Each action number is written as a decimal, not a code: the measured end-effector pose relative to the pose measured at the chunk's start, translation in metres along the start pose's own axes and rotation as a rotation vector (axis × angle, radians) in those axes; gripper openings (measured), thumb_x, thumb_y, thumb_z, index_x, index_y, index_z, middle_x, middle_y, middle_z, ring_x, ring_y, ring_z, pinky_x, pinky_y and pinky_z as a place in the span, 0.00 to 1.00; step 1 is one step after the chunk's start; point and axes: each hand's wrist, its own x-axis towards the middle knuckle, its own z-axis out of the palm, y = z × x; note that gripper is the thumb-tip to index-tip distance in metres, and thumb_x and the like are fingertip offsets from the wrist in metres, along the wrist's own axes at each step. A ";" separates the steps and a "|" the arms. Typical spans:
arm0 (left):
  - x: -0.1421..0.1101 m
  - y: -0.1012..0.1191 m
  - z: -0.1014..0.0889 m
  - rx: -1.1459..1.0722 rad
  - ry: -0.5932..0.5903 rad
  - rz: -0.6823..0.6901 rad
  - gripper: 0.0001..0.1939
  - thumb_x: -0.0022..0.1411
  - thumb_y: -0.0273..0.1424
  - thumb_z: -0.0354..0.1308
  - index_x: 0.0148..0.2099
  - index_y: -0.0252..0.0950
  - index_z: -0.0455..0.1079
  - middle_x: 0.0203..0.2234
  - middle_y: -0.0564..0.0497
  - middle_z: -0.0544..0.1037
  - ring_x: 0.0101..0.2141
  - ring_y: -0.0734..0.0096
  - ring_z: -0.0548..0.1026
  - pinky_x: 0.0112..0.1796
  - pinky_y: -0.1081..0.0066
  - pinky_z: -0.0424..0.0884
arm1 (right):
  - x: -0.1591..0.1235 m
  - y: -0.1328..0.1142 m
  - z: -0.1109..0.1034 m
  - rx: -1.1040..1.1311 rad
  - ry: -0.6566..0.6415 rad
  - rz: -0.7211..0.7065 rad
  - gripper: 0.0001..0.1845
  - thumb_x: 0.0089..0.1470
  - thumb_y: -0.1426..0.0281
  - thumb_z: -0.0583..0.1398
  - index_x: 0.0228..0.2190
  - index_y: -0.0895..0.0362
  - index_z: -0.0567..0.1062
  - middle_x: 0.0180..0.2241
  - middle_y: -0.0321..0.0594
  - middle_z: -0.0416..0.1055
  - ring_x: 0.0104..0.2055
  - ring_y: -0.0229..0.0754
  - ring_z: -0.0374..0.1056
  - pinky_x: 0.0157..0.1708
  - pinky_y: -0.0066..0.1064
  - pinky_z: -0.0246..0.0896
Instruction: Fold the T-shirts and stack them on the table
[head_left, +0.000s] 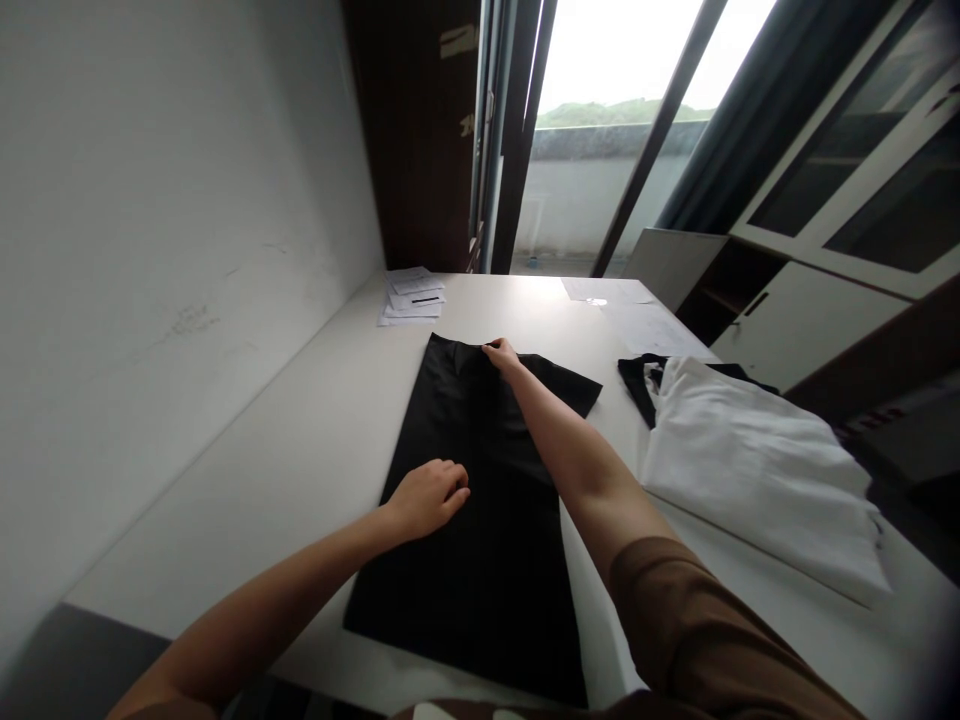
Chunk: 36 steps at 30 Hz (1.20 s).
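A black short-sleeved T-shirt [480, 560] lies spread lengthwise on the white table, its hem toward me and one sleeve [562, 383] sticking out to the right. At the far end, my right hand [501, 354] pinches the shirt's upper edge near the neckline. My left hand [429, 497] is over the left middle of the shirt, with its fingers loosely curled and no cloth visible in them. Whether that hand touches the fabric is hard to tell.
To the right lies a pile of white clothing [757, 470] with black cloth [637, 385] under it. Papers with a pen [412, 300] rest at the far left of the table [300, 430], beside the wall. More sheets [652, 328] lie at the far right. Cabinets [814, 315] stand beyond.
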 end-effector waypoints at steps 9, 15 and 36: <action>0.035 -0.043 0.031 0.189 0.237 -0.008 0.26 0.69 0.40 0.57 0.65 0.38 0.65 0.67 0.40 0.62 0.67 0.50 0.58 0.66 0.48 0.55 | -0.008 0.012 -0.010 -0.368 -0.093 -0.171 0.26 0.51 0.79 0.59 0.50 0.50 0.80 0.50 0.38 0.78 0.53 0.46 0.72 0.57 0.35 0.64; 0.033 -0.052 0.041 0.245 0.145 0.005 0.35 0.72 0.47 0.51 0.75 0.41 0.51 0.73 0.42 0.50 0.72 0.50 0.47 0.68 0.44 0.45 | -0.003 0.004 -0.021 -0.260 -0.042 -0.249 0.26 0.56 0.77 0.56 0.53 0.49 0.79 0.51 0.34 0.78 0.51 0.42 0.73 0.57 0.34 0.65; 0.005 -0.001 0.050 0.220 -0.058 0.422 0.36 0.71 0.50 0.50 0.76 0.45 0.50 0.74 0.44 0.48 0.72 0.51 0.45 0.69 0.44 0.40 | -0.072 0.089 -0.085 -0.833 -0.117 -0.169 0.34 0.68 0.49 0.48 0.69 0.48 0.59 0.73 0.44 0.46 0.75 0.54 0.38 0.70 0.56 0.34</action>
